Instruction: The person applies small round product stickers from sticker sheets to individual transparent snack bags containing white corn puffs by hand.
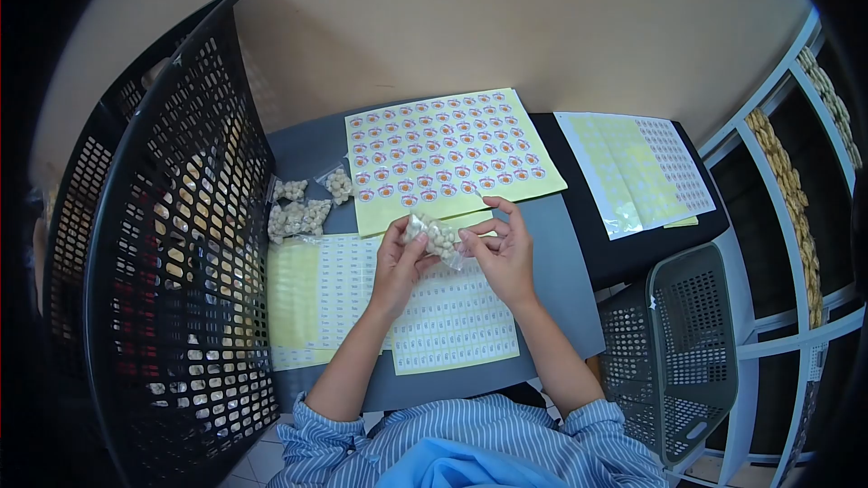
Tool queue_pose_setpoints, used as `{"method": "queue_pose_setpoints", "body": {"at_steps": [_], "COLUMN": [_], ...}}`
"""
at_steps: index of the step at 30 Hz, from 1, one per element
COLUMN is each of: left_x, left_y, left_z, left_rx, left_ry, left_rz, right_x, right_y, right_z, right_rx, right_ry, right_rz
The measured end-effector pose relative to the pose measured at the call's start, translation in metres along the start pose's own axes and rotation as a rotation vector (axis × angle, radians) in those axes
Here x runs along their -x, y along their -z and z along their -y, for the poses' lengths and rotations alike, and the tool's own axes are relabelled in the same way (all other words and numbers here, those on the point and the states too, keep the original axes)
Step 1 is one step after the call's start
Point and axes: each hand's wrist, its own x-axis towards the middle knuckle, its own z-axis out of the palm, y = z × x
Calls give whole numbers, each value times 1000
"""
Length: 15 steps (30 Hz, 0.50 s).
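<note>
Both hands hold one small clear bag of pale round pieces (442, 239) over the sticker sheets. My left hand (398, 262) grips the bag's left side, thumb on top. At its right edge, my right hand (503, 255) pinches the plastic between thumb and fingers. Beyond the hands lies a large yellow-backed sheet of round orange and pink stickers (443, 149). Under and in front of them are a sheet of small printed labels (457, 330) and a partly peeled label sheet (303, 294). Several similar filled bags (300, 217) lie at the grey table's left.
A tall dark perforated basket (181, 217) stands at the left with items inside. On the right are a partly used sticker sheet (633, 172) on a black surface, a lower grey basket (692, 343) and a metal rack (805, 217). A wall (452, 18) rises behind the table.
</note>
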Motion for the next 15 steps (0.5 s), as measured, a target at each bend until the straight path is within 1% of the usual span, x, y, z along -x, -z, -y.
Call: {"method": "queue_pose_setpoints", "body": {"at_steps": [1, 3, 6, 8, 9, 11, 12, 13, 15], "left_x": [1, 3, 0, 0, 0, 1, 2, 1, 0], "left_y": [-3, -7, -3, -2, -2, -4, -5, -4, -2], "left_z": [0, 1, 1, 0, 0, -1, -2, -1, 2], "left_rx": [-1, -111, -163, -160, -156, -188, -220, -220, -228], "left_ry": [2, -60, -74, -82, -91, -84, -76, -74, -89], "left_rz": [-1, 53, 19, 30, 41, 30, 21, 21, 46], "right_x": [1, 2, 1, -2, -4, -5, -4, -3, -3], "right_y": [-2, -3, -2, -1, 3, 11, 8, 8, 8], "right_z": [-1, -4, -8, -8, -10, -12, -7, -9, -11], "right_rx": [-23, -46, 21, 235, 234, 340, 288, 288, 412], "right_ry": [4, 4, 45, 305, 305, 342, 270, 269, 303], "right_rz": [-10, -19, 44, -60, -58, 39, 83, 81, 154]}}
